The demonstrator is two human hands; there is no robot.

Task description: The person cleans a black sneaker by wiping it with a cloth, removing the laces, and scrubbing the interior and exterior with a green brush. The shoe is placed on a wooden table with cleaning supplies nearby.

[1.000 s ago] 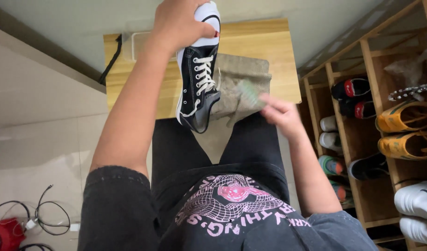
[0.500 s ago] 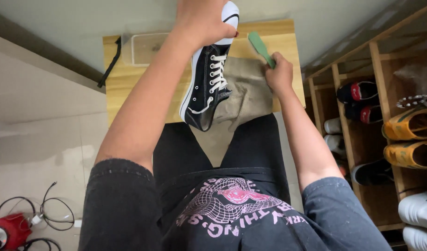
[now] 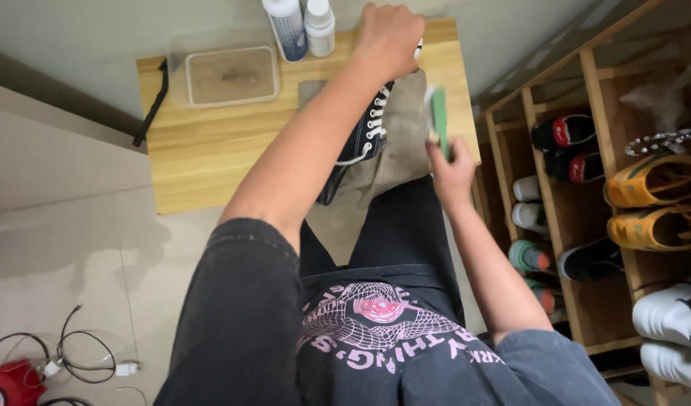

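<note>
My left hand (image 3: 390, 37) grips the white toe of a black canvas sneaker (image 3: 364, 135) with white laces, held over the far side of a small wooden table (image 3: 202, 150). Its heel points down toward my lap, and my left forearm hides part of it. My right hand (image 3: 452, 171) holds a green brush (image 3: 438, 120) by its handle, just right of the sneaker. A beige cloth (image 3: 402, 143) lies under the sneaker and hangs over the table's near edge.
A clear plastic tray (image 3: 229, 75) and two spray bottles (image 3: 300, 26) stand at the table's back. A wooden shoe rack (image 3: 586, 188) with several pairs fills the right side. Cables (image 3: 82, 353) and a red device (image 3: 10, 380) lie on the tiled floor at lower left.
My left hand has carried the sneaker farther away and to the right. My right hand has drawn the green brush back toward me, now beside the sneaker. The view has shifted, showing the bottles.
</note>
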